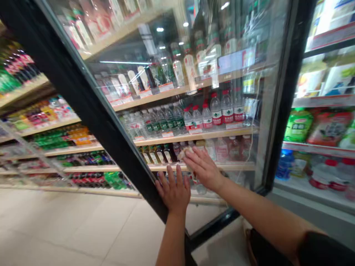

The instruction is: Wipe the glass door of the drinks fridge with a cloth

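Observation:
A glass door [155,33] in a black frame [111,129] stands swung out in front of me. Flat on the lower part of its pane, near the left edge of the frame, lies my left hand [175,190], fingers spread and holding nothing. Just above and to the right, my right hand [204,167] presses a crumpled, pale cloth [186,152] against the glass. Its fingers cover most of the cloth. Rows of bottles show through the pane, along with reflections of ceiling lights.
Shelves of drinks [83,162] run along the left behind the door. At the right is the cooler's interior, with packs and bottles on its shelves [318,147]. Pale floor tiles [69,225] lie below, and a shoe [248,236] shows near the door's bottom corner.

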Motion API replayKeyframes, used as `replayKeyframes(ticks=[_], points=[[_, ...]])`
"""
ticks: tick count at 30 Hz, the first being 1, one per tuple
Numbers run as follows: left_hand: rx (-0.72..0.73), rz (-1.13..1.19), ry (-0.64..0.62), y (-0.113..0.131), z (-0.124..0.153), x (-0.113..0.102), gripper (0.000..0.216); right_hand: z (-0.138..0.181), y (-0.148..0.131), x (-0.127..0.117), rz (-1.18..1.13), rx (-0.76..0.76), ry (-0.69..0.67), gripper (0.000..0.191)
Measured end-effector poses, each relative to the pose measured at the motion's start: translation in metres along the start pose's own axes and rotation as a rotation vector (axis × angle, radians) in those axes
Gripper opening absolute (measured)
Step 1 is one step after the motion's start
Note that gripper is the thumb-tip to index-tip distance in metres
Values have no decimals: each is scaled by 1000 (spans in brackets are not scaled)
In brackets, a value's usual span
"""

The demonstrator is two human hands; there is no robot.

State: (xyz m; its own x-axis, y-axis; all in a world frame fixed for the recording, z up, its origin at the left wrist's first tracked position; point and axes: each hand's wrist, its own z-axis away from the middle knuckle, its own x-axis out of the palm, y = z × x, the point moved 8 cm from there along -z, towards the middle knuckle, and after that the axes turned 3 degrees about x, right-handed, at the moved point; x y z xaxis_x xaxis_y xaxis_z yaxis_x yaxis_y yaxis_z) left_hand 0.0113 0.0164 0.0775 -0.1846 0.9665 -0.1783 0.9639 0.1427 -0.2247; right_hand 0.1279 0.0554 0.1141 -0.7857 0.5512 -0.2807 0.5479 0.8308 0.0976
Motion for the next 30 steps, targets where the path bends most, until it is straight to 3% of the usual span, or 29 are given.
replayKeyframes(ticks=[3, 7, 10, 16, 22, 26, 30], points=[[-1, -4, 5, 1, 0, -4, 71, -18, 25, -16, -22, 100, 104, 67], [2, -17, 6, 1, 1, -6, 72, 11, 37, -18, -25, 193, 189, 67], [9, -15, 12, 1, 1, -6, 73, 30, 36, -15, -2, 184, 177, 67], [10, -5, 25, 2, 0, -6, 74, -5, 58, -38, -32, 180, 181, 66], [18, -7, 11, 2, 2, -3, 72, 26, 75, -42, 23, 268, 245, 67], [14, 15, 16, 0, 3, -3, 74, 15, 96, -53, 25, 231, 249, 68], [13, 1, 14, -1, 4, -3, 75, 20, 122, -66, 35, 354, 304, 67]])
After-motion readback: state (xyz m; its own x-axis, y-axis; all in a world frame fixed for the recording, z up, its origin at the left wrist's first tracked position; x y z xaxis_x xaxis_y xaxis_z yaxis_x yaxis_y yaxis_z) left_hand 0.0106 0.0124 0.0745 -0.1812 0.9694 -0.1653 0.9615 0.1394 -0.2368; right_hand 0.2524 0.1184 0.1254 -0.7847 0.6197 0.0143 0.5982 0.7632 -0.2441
